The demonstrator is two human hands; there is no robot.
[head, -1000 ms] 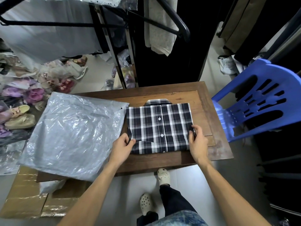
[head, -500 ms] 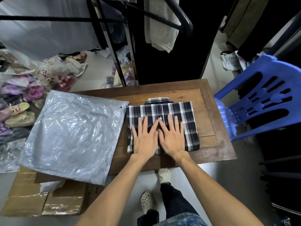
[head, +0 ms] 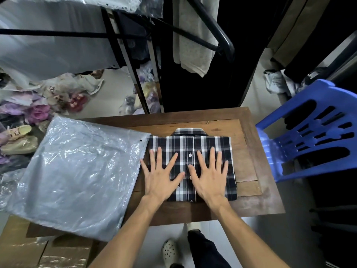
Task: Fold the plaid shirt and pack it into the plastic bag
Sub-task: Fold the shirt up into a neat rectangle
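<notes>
A dark blue and white plaid shirt (head: pixel 190 144) lies folded into a neat rectangle on the wooden table (head: pixel 251 202), collar at the far side, buttons up. My left hand (head: pixel 161 175) presses flat on its left half with fingers spread. My right hand (head: pixel 209 174) lies flat on its right half, fingers spread too. Neither hand holds anything. A large clear plastic bag (head: pixel 77 175) lies flat on the table's left part, its right edge touching the shirt.
A blue plastic chair (head: pixel 313 130) stands close to the table's right side. A black clothes rack (head: pixel 212 29) with hanging garments rises behind the table. Shoes (head: pixel 19 132) and bags clutter the floor at left. Cardboard (head: pixel 23 248) lies below the bag.
One second ago my hands gripped the shirt's lower corners. They then laid flat together at its middle, and now have slid apart toward the shirt's sides.
</notes>
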